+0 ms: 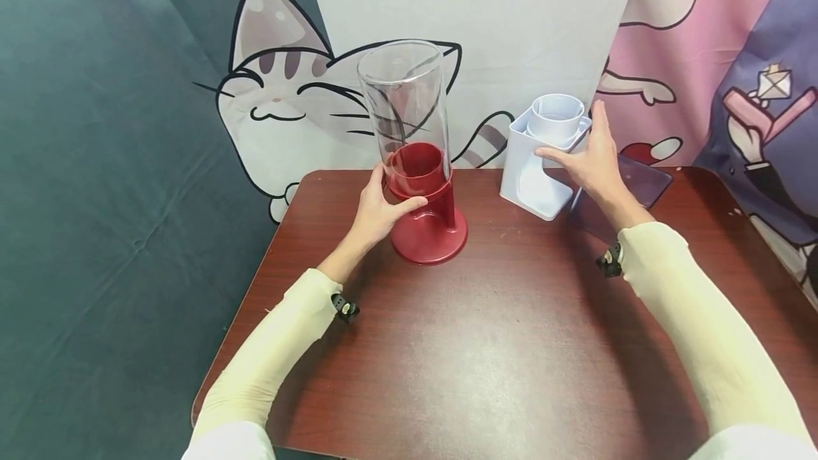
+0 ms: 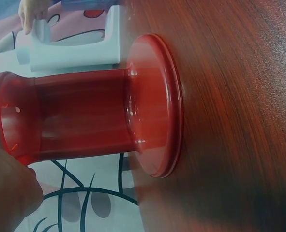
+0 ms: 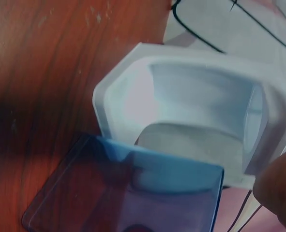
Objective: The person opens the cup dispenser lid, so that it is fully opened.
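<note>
My left hand [image 1: 373,213] grips the upper ring of a red stand [image 1: 429,238], thumb across the front and fingers around the far left side. A tall clear cylinder [image 1: 383,101] rises from that ring, with a red cup-like part inside its lower end. In the left wrist view, the red stand's round foot [image 2: 155,106] is on the table. My right hand [image 1: 594,162] spans the top of a white stand [image 1: 519,172], thumb in front and fingers on the right side. Its hollow body opens toward the right wrist camera, and a white ring [image 1: 557,113] tops it.
Right of the white stand, a translucent bluish box [image 1: 648,179] lies on the brown table [image 1: 486,346]. Behind the table's back edge hangs a cloth backdrop [image 1: 511,13] with cartoon cats. Both stands are near that edge.
</note>
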`<action>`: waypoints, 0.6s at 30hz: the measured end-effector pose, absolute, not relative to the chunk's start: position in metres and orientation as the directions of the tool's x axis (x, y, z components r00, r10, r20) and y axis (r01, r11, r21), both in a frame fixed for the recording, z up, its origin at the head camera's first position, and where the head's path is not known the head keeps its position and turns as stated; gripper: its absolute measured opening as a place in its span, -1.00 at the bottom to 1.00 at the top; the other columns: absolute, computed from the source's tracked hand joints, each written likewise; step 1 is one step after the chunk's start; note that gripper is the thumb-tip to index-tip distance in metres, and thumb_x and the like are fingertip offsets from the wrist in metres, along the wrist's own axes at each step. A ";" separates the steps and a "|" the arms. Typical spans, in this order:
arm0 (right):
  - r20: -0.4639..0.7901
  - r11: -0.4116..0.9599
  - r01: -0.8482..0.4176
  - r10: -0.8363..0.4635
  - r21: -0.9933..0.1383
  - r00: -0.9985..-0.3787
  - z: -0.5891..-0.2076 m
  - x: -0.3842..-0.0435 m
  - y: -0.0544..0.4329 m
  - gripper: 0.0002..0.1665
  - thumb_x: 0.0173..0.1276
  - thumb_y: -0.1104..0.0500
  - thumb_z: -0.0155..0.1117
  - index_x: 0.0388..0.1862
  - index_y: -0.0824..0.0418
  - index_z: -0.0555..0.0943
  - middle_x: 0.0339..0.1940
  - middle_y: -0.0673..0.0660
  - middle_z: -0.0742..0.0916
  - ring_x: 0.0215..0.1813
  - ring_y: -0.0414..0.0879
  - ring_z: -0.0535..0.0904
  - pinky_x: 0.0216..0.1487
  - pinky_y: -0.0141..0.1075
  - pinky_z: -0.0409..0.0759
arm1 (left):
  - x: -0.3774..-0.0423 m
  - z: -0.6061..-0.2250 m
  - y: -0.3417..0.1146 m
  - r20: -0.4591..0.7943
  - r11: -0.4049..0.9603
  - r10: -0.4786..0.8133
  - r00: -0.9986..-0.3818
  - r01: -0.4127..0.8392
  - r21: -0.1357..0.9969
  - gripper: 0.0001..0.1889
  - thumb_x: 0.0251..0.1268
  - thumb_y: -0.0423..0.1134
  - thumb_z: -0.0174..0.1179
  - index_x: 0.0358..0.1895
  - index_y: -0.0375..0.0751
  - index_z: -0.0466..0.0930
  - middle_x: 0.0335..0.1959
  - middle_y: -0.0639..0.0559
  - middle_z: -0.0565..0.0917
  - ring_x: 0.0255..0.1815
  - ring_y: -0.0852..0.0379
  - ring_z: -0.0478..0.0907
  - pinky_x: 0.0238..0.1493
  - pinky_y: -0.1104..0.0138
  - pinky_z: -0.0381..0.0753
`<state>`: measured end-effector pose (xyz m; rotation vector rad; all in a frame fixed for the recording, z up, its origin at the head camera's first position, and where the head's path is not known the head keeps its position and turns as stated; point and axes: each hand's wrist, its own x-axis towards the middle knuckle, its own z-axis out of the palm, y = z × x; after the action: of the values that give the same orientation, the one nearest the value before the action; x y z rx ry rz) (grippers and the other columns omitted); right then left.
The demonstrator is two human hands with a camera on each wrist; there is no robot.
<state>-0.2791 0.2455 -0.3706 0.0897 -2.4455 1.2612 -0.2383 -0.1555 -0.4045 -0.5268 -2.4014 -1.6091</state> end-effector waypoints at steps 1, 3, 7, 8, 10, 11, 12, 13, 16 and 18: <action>0.381 0.593 -0.236 0.131 -0.770 -0.915 -0.370 -0.277 0.243 0.57 0.16 -0.11 0.72 0.77 0.28 -0.20 0.79 0.25 -0.04 0.77 -0.02 -0.15 0.70 -0.22 -0.18 | -0.238 -0.405 -0.156 0.362 0.348 0.179 -0.915 0.403 0.846 -0.05 0.19 -0.12 0.60 0.59 -0.06 0.23 0.42 0.04 0.53 0.43 0.11 0.44 0.44 0.09 0.52; 0.432 0.586 -0.273 0.147 -0.763 -0.890 -0.370 -0.273 0.237 0.57 0.14 -0.10 0.73 0.78 0.26 -0.19 0.79 0.22 -0.05 0.76 -0.08 -0.16 0.69 -0.28 -0.18 | -0.239 -0.405 -0.156 0.368 0.356 0.177 -0.913 0.408 0.841 -0.06 0.19 -0.10 0.60 0.57 -0.07 0.24 0.40 0.04 0.54 0.43 0.12 0.44 0.44 0.09 0.53; 0.540 0.572 -0.368 0.160 -0.733 -0.827 -0.369 -0.264 0.221 0.56 0.09 -0.03 0.77 0.78 0.24 -0.12 0.80 0.16 0.00 0.75 -0.19 -0.12 0.66 -0.34 -0.15 | -0.240 -0.406 -0.157 0.368 0.378 0.163 -0.915 0.402 0.834 -0.02 0.19 -0.07 0.61 0.61 -0.10 0.21 0.40 0.00 0.55 0.44 0.13 0.44 0.47 0.12 0.48; 0.564 0.569 -0.392 0.158 -0.723 -0.811 -0.369 -0.261 0.216 0.56 0.07 0.00 0.78 0.78 0.22 -0.11 0.80 0.14 0.01 0.74 -0.22 -0.12 0.66 -0.36 -0.14 | -0.240 -0.406 -0.157 0.365 0.379 0.162 -0.917 0.399 0.835 0.00 0.19 -0.07 0.61 0.62 -0.10 0.19 0.42 -0.01 0.54 0.45 0.12 0.43 0.49 0.13 0.45; 0.622 0.565 -0.448 0.154 -0.693 -0.768 -0.370 -0.256 0.207 0.54 0.05 0.05 0.79 0.78 0.23 -0.06 0.79 0.12 0.04 0.74 -0.24 -0.09 0.66 -0.34 -0.11 | -0.240 -0.405 -0.157 0.354 0.378 0.166 -0.920 0.391 0.839 0.04 0.20 -0.07 0.60 0.66 -0.10 0.14 0.47 -0.01 0.50 0.48 0.13 0.39 0.53 0.15 0.40; 0.657 0.566 -0.481 0.149 -0.670 -0.739 -0.371 -0.254 0.202 0.52 0.04 0.07 0.79 0.77 0.25 -0.03 0.79 0.12 0.06 0.74 -0.23 -0.07 0.67 -0.32 -0.08 | -0.240 -0.405 -0.157 0.348 0.375 0.170 -0.922 0.387 0.842 0.05 0.20 -0.07 0.60 0.67 -0.11 0.12 0.48 -0.02 0.49 0.49 0.12 0.38 0.54 0.15 0.38; 0.690 0.563 -0.514 0.146 -0.647 -0.709 -0.372 -0.251 0.197 0.50 0.02 0.10 0.80 0.76 0.26 0.01 0.78 0.13 0.10 0.74 -0.21 -0.03 0.68 -0.28 -0.07 | -0.239 -0.404 -0.158 0.338 0.369 0.178 -0.924 0.381 0.848 0.06 0.22 -0.07 0.59 0.68 -0.10 0.09 0.49 -0.02 0.46 0.51 0.12 0.36 0.55 0.14 0.37; 0.719 0.559 -0.544 0.142 -0.625 -0.680 -0.373 -0.249 0.192 0.48 0.02 0.11 0.80 0.76 0.27 0.04 0.77 0.13 0.13 0.73 -0.18 0.00 0.69 -0.25 -0.05 | -0.239 -0.404 -0.158 0.329 0.363 0.187 -0.926 0.376 0.852 0.07 0.22 -0.07 0.57 0.69 -0.09 0.06 0.52 -0.01 0.44 0.53 0.13 0.33 0.55 0.14 0.37; 0.778 0.540 -0.617 0.118 -0.572 -0.618 -0.378 -0.243 0.177 0.42 -0.02 0.14 0.80 0.71 0.34 0.14 0.73 0.20 0.25 0.71 -0.10 0.11 0.70 -0.15 0.02 | -0.237 -0.402 -0.159 0.313 0.345 0.205 -0.927 0.368 0.863 0.08 0.24 -0.07 0.56 0.71 -0.06 0.02 0.59 0.03 0.36 0.59 0.16 0.26 0.58 0.12 0.33; 0.782 0.517 -0.644 0.085 -0.565 -0.618 -0.382 -0.239 0.166 0.41 -0.03 0.16 0.81 0.71 0.34 0.16 0.71 0.24 0.29 0.71 -0.06 0.14 0.70 -0.13 0.04 | -0.237 -0.401 -0.160 0.310 0.330 0.212 -0.927 0.366 0.870 0.10 0.24 -0.09 0.56 0.72 -0.05 0.00 0.64 0.06 0.30 0.64 0.17 0.20 0.60 0.09 0.29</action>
<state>-0.2394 0.1661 -0.3822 0.4567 -1.9603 1.1579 -0.2368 -0.1599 -0.4011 -0.5352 -2.4444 -1.6575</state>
